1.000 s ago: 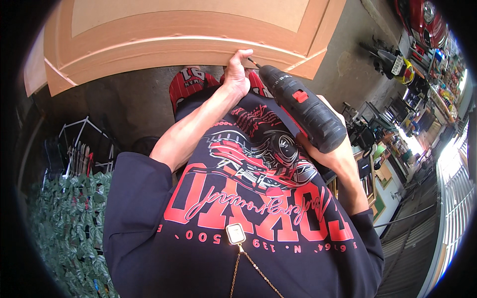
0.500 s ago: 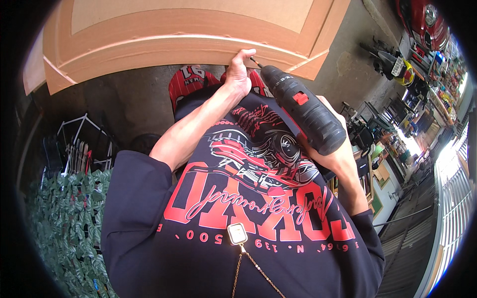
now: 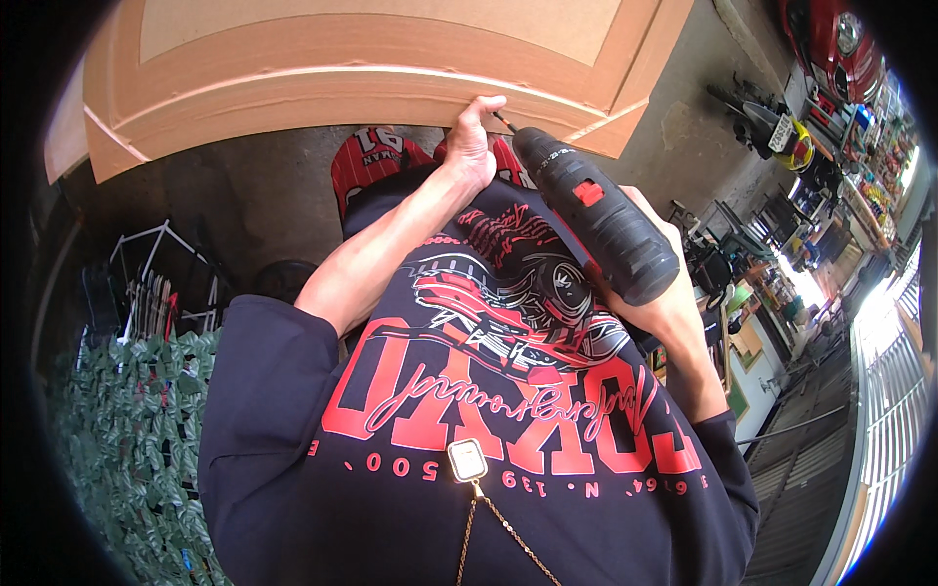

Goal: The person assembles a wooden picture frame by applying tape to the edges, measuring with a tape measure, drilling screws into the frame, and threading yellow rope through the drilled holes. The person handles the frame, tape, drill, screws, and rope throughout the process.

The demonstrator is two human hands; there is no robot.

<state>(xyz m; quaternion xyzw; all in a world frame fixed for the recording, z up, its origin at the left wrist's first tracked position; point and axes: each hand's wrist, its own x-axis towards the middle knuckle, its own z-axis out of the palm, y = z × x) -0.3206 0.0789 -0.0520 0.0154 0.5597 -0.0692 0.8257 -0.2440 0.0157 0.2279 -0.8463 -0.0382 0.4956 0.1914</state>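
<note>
A large wooden panel (image 3: 371, 49) extends across the top of the view. A black drill (image 3: 591, 215) points to its near edge. The right hand (image 3: 658, 216), partly hidden behind the drill, has its grip closed on it. The left hand (image 3: 471, 148) is at the panel's edge, but I cannot tell whether its grip is closed. The thin bit (image 3: 504, 121) is just beside the left thumb (image 3: 492, 103).

top: the person wore a loose black cloth T-shirt (image 3: 479, 391) | sleeves: the wide black short sleeves (image 3: 264, 381) were plain | front: it had big red block letters (image 3: 547, 435), curly writing over them, and a red-and-white picture | neck: a thin gold chain (image 3: 467, 537) held a square gold-edged pendant (image 3: 467, 460) | legs: red cloth with thin white stripes (image 3: 354, 174) showed
</note>
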